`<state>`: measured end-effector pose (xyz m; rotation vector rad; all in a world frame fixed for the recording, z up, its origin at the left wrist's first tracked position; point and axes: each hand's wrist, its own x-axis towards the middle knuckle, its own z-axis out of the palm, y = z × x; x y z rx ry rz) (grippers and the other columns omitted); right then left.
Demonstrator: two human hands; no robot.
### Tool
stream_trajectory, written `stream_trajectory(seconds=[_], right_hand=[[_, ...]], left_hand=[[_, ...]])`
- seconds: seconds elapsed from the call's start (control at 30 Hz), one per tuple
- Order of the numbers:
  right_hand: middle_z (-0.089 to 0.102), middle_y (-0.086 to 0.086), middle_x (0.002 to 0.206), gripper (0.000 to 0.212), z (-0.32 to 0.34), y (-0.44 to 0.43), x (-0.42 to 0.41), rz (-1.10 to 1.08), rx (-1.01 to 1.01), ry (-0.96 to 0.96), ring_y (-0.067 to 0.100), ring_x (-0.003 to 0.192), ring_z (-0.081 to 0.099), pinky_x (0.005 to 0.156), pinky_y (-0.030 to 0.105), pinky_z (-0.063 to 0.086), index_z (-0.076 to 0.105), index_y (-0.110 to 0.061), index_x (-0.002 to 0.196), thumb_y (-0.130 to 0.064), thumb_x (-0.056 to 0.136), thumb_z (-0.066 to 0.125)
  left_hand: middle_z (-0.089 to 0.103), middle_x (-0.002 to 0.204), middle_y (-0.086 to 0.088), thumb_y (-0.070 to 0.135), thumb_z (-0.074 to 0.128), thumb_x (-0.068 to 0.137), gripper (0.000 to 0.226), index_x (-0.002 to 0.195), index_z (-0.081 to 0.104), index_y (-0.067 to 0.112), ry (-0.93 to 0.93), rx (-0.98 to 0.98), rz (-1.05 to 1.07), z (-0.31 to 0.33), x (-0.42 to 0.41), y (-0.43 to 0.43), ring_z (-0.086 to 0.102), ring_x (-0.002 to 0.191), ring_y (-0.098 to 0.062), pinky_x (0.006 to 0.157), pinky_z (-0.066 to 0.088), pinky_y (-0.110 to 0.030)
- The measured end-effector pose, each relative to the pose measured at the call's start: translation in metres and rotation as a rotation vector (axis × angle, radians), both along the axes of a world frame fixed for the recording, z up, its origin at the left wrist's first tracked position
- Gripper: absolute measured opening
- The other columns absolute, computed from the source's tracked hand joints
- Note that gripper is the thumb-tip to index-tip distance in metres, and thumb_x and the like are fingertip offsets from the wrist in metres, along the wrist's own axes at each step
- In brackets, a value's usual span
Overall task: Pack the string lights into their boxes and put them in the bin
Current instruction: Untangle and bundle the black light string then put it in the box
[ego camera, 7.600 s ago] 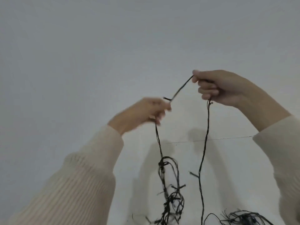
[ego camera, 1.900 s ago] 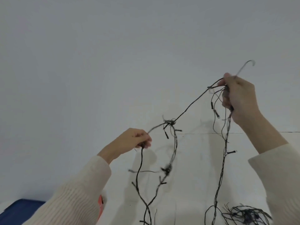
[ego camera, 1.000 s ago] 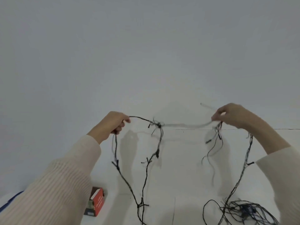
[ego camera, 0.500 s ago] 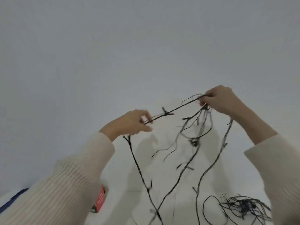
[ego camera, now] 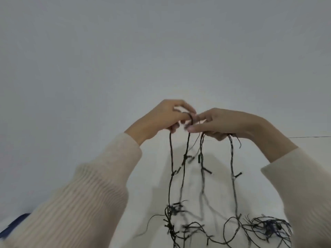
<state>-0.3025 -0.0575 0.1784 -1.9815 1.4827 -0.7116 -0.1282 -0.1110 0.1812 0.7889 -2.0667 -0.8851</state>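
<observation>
Up in front of the pale wall [ego camera: 161,51], you held your two hands almost touching, and the string lights [ego camera: 232,163] ran between them. Your left hand [ego camera: 161,119] had its fingers curled round the dark wire, with one turn looped over a finger, which reads as you gathering the cord into hanks rather than letting it drop. Your right hand [ego camera: 227,123] was less closed: its forefinger and thumb reached across to that loop, while the lower fingers gripped strands that fell from under the palm. Four lengths hung straight down from the hands, apart from one another. Lifting them high looked like your way of letting the cord's own weight pull the loops even and show any snags. One knotted cluster [ego camera: 172,211] sat low on the left-hand strands, just above the white surface [ego camera: 216,185]. The rest of the cord lay in a loose heap [ego camera: 268,228] on that surface, below your right sleeve [ego camera: 304,194]. A dark blue edge [ego camera: 17,221] showed at the lower left; whether it was the bin I cannot tell. No box was in view, so I judged the boxing to be some way off.
</observation>
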Motion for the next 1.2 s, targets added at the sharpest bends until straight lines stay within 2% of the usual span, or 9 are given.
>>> stream_trajectory(seconds=[0.1,0.2,0.43,0.6,0.83,0.93,1.07,1.13,1.2], right_hand=[[0.024,-0.006,0.048,0.029,0.009,-0.006,-0.005,-0.066,-0.1,-0.211,0.008,0.039,0.019,0.038,0.018,0.014,0.06,-0.01,0.067,-0.028,0.09,0.061],[0.024,-0.005,0.048,0.027,0.022,-0.003,-0.028,-0.2,-0.229,-0.422,0.011,0.044,0.017,0.038,0.018,0.012,0.06,-0.01,0.069,-0.025,0.091,0.058],[0.03,-0.007,0.049,0.026,-0.006,-0.002,0.016,-0.045,-0.043,0.108,0.009,0.043,0.027,0.043,0.019,0.024,0.068,-0.032,0.098,-0.047,0.076,0.071],[0.024,-0.007,0.044,0.027,0.011,-0.006,0.004,-0.076,-0.109,-0.349,0.006,0.035,0.018,0.037,0.018,0.011,0.057,-0.013,0.064,-0.019,0.09,0.059],[0.022,-0.01,0.039,0.028,0.034,0.004,-0.045,-0.254,-0.371,-0.988,0.005,0.031,0.017,0.034,0.018,0.013,0.046,-0.016,0.069,-0.024,0.096,0.051],[0.023,-0.01,0.04,0.029,0.029,0.004,-0.054,-0.302,-0.386,-0.754,0.006,0.032,0.017,0.035,0.018,0.014,0.051,-0.014,0.068,-0.023,0.096,0.051],[0.029,-0.007,0.047,0.015,0.012,0.012,-0.029,-0.267,-0.194,0.014,0.008,0.038,0.024,0.038,0.018,0.021,0.066,-0.023,0.094,-0.035,0.085,0.066],[0.028,-0.006,0.05,0.032,0.007,0.011,-0.012,-0.205,-0.133,0.06,0.008,0.04,0.025,0.041,0.02,0.022,0.058,-0.037,0.109,-0.044,0.08,0.069],[0.021,-0.003,0.055,0.013,0.004,0.012,0.01,-0.086,-0.081,-0.014,0.012,0.046,0.02,0.042,0.021,0.018,0.066,-0.039,0.095,-0.041,0.082,0.067]], left_hand=[[0.052,0.068,0.002,0.011,0.069,0.082,0.025,0.104,0.057,0.015,0.143,-0.035,0.052,-0.002,0.007,-0.007,0.04,0.042,-0.008,0.042,0.036,-0.02],[0.053,0.076,-0.004,0.01,0.068,0.083,0.021,0.102,0.059,0.012,0.039,0.038,0.083,-0.031,0.032,-0.019,0.041,0.041,-0.007,0.04,0.035,-0.02],[0.056,0.069,0.0,0.007,0.067,0.08,0.008,0.077,0.064,0.013,0.005,-0.03,0.065,-0.025,0.008,-0.006,0.04,0.046,-0.013,0.043,0.036,-0.021],[0.053,0.068,-0.001,0.016,0.075,0.077,0.022,0.088,0.056,0.013,0.111,-0.04,0.087,-0.019,0.017,-0.013,0.043,0.041,-0.01,0.04,0.036,-0.019],[0.064,0.069,-0.004,0.018,0.056,0.092,0.014,0.084,0.064,0.01,-0.356,0.109,0.102,-0.117,0.057,-0.042,0.061,0.058,-0.016,0.057,0.05,-0.021],[0.065,0.063,-0.01,0.024,0.043,0.099,0.03,0.083,0.063,0.008,-0.135,0.223,0.172,-0.105,0.057,-0.039,0.061,0.055,-0.011,0.06,0.047,-0.019],[0.059,0.048,-0.005,0.025,0.039,0.1,0.035,0.076,0.06,0.01,0.033,0.101,0.124,-0.044,0.026,-0.019,0.056,0.049,-0.014,0.055,0.043,-0.019],[0.053,0.044,-0.004,0.024,0.04,0.099,0.035,0.073,0.058,0.009,0.009,0.007,0.099,-0.018,0.006,-0.007,0.051,0.042,-0.015,0.045,0.042,-0.014],[0.052,0.048,-0.005,0.024,0.04,0.099,0.033,0.076,0.057,0.007,-0.051,-0.113,0.135,-0.001,-0.009,0.002,0.052,0.04,-0.017,0.045,0.046,-0.019]])
